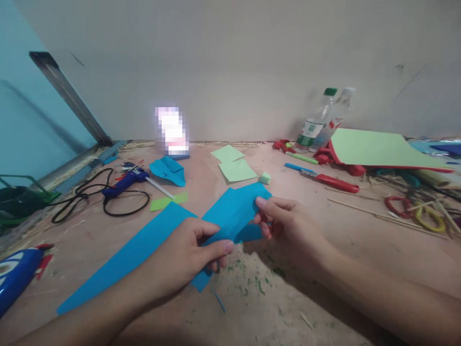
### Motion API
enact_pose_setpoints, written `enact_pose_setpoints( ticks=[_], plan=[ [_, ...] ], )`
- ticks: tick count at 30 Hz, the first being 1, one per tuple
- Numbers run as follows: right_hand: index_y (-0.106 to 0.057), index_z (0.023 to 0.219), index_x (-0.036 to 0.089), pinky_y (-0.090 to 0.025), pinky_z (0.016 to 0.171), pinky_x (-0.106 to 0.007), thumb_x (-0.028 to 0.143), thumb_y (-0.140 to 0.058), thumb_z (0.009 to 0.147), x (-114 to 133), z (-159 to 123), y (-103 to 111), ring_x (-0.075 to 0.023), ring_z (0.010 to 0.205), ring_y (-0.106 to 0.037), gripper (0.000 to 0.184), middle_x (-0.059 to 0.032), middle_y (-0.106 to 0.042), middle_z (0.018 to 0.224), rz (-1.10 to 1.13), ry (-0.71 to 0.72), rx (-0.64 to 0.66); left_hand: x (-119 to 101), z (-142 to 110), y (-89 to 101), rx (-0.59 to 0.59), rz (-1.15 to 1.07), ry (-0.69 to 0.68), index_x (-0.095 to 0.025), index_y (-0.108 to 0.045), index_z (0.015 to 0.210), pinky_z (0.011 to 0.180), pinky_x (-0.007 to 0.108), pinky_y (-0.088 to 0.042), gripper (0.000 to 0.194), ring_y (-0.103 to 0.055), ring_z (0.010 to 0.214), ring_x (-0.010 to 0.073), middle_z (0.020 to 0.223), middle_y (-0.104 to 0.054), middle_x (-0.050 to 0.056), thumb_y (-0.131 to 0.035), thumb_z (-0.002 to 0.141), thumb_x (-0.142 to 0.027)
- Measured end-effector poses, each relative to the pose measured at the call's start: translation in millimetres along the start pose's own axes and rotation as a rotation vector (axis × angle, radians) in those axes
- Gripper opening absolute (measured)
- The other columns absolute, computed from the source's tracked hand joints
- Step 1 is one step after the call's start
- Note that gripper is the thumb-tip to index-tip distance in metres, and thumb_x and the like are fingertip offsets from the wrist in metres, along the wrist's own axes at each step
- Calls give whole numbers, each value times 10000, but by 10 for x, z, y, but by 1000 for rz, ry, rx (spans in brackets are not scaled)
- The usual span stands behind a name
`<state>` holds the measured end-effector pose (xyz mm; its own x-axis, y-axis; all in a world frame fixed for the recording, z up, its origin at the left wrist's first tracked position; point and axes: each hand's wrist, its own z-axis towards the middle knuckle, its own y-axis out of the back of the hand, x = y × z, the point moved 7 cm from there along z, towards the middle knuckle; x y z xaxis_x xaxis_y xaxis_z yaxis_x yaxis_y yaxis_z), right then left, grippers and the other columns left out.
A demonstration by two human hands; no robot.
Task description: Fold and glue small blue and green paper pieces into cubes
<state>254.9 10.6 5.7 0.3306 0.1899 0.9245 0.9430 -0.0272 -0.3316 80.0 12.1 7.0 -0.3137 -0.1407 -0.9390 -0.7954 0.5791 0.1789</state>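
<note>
Between my two hands is a piece of blue paper (234, 209), held a little above the table and partly folded or bent. My left hand (201, 245) pinches its near left edge between thumb and fingers. At its right end my right hand (281, 216) grips the paper with thumb and fingertips. A long blue paper strip (133, 254) lies under my left forearm. Beyond the hands lie two pale green paper squares (237, 170) and a small green folded paper cube (265, 178). A folded blue paper piece (168, 171) rests farther left.
A blue glue gun (124, 182) with a black cord lies left, near a lit phone (173, 132). At right are a red-handled cutter (334, 182), scissors (398, 206), thin sticks and green sheets (378, 149). Bottles (313, 127) stand by the wall. A blue container (18, 274) sits at left.
</note>
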Motion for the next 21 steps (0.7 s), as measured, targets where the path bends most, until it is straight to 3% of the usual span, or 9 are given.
enact_pose_setpoints(
  ticks=[3, 10, 14, 17, 21],
  plan=[
    [-754, 609, 148, -406, 485, -194, 539, -936, 741, 60, 26, 51, -76, 470, -503, 451, 10, -579, 473, -37, 14, -35, 10, -15, -3, 15, -31, 9, -188, -690, 600, 571, 257, -448, 351, -581, 561, 153, 611, -683, 33, -740, 777, -486],
    [-743, 616, 149, -371, 467, -213, 561, -970, 652, 88, 48, 93, -87, 471, -480, 472, 3, -578, 487, -33, 30, -103, 54, -5, 61, -1, -103, 2, -174, -710, 637, 547, 228, -437, 336, -579, 556, 131, 647, -708, 30, -789, 797, -459],
    [-740, 655, 148, -397, 467, -205, 523, -966, 690, 106, 85, 168, -80, 480, -503, 440, 13, -590, 538, -3, 58, -128, 13, 39, 185, -108, -98, -72, -164, -736, 637, 566, 244, -466, 441, -595, 545, 139, 609, -697, 50, -735, 852, -549],
    [-748, 727, 156, -444, 466, -198, 432, -981, 698, 148, 129, 207, -82, 508, -550, 362, 10, -659, 646, 33, 80, -93, -12, 62, 292, -188, -110, -117, -156, -770, 656, 565, 256, -480, 446, -622, 547, 159, 574, -692, 66, -744, 838, -563],
    [-777, 865, 167, -524, 487, -210, 393, -980, 713, 112, 170, 173, -126, 559, -643, 340, 1, -683, 648, -18, -18, 28, 21, 85, 271, -102, -134, -104, -143, -780, 653, 554, 257, -488, 456, -641, 545, 164, 593, -717, 89, -751, 845, -556]
  ],
)
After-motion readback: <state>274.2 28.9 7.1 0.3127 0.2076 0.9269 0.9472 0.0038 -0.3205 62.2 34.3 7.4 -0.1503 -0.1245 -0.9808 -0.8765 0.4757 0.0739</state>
